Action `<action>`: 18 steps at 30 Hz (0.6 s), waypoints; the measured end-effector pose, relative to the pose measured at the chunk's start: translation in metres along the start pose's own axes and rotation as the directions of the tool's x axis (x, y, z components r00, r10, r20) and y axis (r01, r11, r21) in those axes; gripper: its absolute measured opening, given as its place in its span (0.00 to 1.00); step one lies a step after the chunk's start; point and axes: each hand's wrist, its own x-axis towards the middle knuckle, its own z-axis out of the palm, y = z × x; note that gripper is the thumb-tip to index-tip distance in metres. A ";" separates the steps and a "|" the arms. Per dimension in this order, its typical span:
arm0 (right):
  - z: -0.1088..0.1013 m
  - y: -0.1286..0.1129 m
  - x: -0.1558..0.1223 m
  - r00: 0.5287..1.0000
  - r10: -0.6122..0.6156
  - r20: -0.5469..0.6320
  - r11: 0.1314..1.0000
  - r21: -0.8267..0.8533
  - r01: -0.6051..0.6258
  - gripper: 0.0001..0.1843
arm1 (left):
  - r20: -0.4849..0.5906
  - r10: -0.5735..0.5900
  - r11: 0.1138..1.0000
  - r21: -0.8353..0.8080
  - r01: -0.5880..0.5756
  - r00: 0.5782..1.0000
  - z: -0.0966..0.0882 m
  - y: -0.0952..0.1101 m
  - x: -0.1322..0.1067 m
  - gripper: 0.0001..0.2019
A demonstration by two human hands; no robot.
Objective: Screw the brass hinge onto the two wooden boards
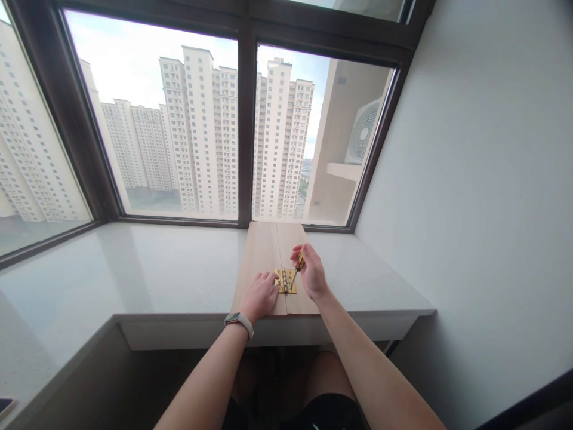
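Two light wooden boards lie side by side on a white window ledge. A brass hinge sits across their seam near the front. My left hand, with a watch on the wrist, rests flat on the left board, fingertips touching the hinge's left edge. My right hand is closed round a small yellow-and-black screwdriver, whose tip points down onto the hinge's right leaf.
Large dark-framed windows rise behind the ledge, showing tall buildings. A white wall closes the right side. The ledge's front edge runs just under my wrists, with my knees below. A dark object shows at the far left bottom.
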 end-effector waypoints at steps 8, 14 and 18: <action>0.000 0.003 0.002 1.000 0.022 -0.014 0.999 0.030 -0.022 0.16 | -0.011 0.015 1.000 0.007 -0.015 1.000 0.001 -0.002 0.000 0.10; 0.003 -0.001 0.001 0.998 0.060 -0.027 0.998 0.004 -0.059 0.16 | -0.011 0.011 1.000 0.008 -0.011 1.000 0.001 -0.002 0.000 0.10; 0.004 -0.004 0.000 0.999 0.036 0.023 0.999 -0.014 -0.036 0.15 | -0.010 0.007 1.000 0.001 -0.007 1.000 0.000 -0.001 0.000 0.10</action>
